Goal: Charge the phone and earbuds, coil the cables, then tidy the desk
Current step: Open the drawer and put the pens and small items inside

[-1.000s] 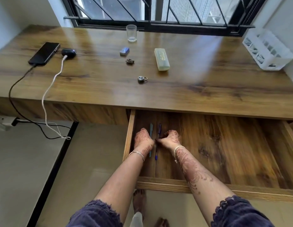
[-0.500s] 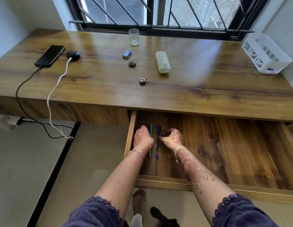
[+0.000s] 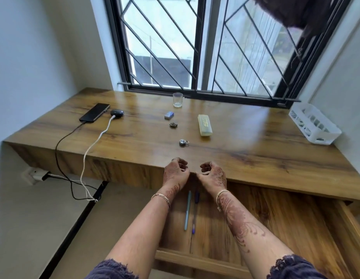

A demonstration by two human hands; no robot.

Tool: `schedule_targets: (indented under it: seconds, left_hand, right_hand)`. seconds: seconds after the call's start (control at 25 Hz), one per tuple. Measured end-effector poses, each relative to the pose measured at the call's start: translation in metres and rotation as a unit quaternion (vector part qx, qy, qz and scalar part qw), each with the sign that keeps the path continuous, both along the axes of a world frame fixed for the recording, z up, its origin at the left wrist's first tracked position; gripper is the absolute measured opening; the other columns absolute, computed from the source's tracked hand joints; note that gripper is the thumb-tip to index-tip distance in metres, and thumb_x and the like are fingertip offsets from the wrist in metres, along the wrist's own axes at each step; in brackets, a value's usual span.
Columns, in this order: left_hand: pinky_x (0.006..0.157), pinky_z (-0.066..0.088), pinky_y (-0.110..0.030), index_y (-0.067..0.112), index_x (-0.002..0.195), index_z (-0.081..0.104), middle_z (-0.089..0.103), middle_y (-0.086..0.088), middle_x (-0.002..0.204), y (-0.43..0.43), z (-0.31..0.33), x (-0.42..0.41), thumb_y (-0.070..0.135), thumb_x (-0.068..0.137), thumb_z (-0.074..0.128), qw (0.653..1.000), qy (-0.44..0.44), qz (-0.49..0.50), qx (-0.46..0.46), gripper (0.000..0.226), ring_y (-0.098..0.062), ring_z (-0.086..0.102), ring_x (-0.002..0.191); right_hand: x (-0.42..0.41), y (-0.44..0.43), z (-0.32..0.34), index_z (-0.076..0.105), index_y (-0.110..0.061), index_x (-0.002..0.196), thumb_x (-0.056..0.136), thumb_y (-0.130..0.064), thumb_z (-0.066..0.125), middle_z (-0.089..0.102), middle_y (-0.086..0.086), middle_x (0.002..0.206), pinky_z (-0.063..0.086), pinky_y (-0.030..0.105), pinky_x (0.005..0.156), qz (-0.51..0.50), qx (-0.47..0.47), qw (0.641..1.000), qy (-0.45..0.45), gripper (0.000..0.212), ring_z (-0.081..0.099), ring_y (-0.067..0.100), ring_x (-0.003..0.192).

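A black phone (image 3: 94, 115) lies at the desk's far left with a black cable (image 3: 61, 144) plugged in. Beside it sits a dark earbuds case (image 3: 117, 113) on a white cable (image 3: 94, 141). Both cables hang over the desk edge to a wall socket (image 3: 37, 175). My left hand (image 3: 176, 171) and my right hand (image 3: 212, 174) hover side by side at the desk's front edge, above the open drawer (image 3: 275, 214). Their fingers are loosely curled and hold nothing. Two pens, one teal (image 3: 188, 210) and one blue (image 3: 194, 213), lie in the drawer below my wrists.
On the wooden desk (image 3: 255, 141) lie a small padlock (image 3: 183, 142), a dark trinket (image 3: 173, 124), a blue-grey eraser-like block (image 3: 169, 115), a pale yellow case (image 3: 204, 125) and a glass (image 3: 177, 99). A white plastic basket (image 3: 314, 125) stands at the right.
Both hands have let go of the pens and risen out of the drawer to the desk's front edge. The view has tilted up toward the window.
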State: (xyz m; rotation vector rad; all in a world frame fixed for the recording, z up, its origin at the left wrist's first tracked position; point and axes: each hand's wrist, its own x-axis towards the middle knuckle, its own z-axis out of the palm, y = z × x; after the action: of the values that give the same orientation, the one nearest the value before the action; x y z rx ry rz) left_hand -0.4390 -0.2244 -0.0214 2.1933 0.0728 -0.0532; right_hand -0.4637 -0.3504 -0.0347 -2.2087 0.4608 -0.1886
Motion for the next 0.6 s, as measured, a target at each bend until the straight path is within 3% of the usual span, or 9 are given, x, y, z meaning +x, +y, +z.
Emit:
schedule_targets:
  seconds: [0.2,0.32,0.44,0.6]
  left_hand:
    - [0.073,0.041,-0.013,0.018,0.100,0.062,0.070,0.003,0.094,0.011,0.016,0.049,0.018,0.084,0.064,0.999,-0.030,0.007,-0.020,0.017,-0.005,0.061,0.077]
    - [0.076,0.041,-0.014,0.019,0.101,0.062,0.070,0.002,0.098,0.019,0.017,0.090,0.017,0.084,0.063,0.999,-0.037,0.008,-0.018,0.018,-0.006,0.061,0.081]
    - [0.085,0.044,-0.017,0.016,0.110,0.063,0.070,-0.002,0.107,0.028,0.014,0.143,0.015,0.085,0.061,0.999,-0.034,0.007,-0.001,0.025,-0.012,0.064,0.091]
    - [0.101,0.042,-0.030,0.010,0.123,0.058,0.064,-0.008,0.122,0.034,0.010,0.216,0.013,0.084,0.061,0.996,-0.021,-0.046,0.073,0.039,-0.026,0.059,0.111]
  right_hand:
    - [0.057,0.008,0.015,0.062,-0.022,0.112,0.074,-0.029,0.078,0.067,-0.003,0.105,0.049,0.023,0.084,0.022,-0.012,0.999,-0.022,0.043,0.064,0.010,0.084]
    - [0.093,0.014,0.015,0.057,-0.024,0.124,0.076,-0.030,0.075,0.061,-0.002,0.119,0.045,0.027,0.096,0.040,-0.031,0.999,-0.018,0.051,0.060,0.013,0.102]
    - [0.130,0.023,0.007,0.054,-0.027,0.129,0.075,-0.037,0.076,0.053,-0.001,0.126,0.040,0.030,0.104,0.058,-0.077,0.995,-0.014,0.059,0.054,0.019,0.116]
    - [0.167,0.028,-0.009,0.057,-0.027,0.127,0.079,-0.042,0.073,0.055,-0.002,0.122,0.039,0.026,0.100,0.088,-0.139,0.986,-0.006,0.053,0.051,0.021,0.114]
